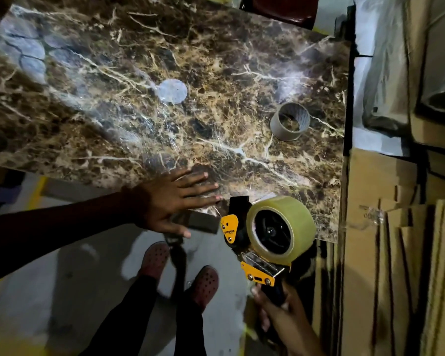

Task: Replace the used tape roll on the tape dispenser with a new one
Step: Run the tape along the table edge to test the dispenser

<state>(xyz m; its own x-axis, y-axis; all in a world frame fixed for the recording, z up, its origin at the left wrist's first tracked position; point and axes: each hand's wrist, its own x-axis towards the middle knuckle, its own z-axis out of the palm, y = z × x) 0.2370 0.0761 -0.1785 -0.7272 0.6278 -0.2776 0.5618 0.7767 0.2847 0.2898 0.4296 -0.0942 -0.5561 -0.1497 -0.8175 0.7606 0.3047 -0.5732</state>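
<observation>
The right hand (280, 312) wraps the handle of the black-and-yellow tape dispenser (257, 242) at the marbled desk (165, 73) edge, full clear tape roll (283, 227) mounted — rigid, light, slick-sided, toothed blade sharp — left hand (170, 201) flat, fingers spread.

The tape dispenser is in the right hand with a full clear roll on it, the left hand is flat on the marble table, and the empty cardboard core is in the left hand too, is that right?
Not quite. The empty cardboard core is not in the left hand; the head view shows it standing alone on the marble table near its right edge. The rest holds: the right hand grips the tape dispenser carrying a full clear roll.
</observation>
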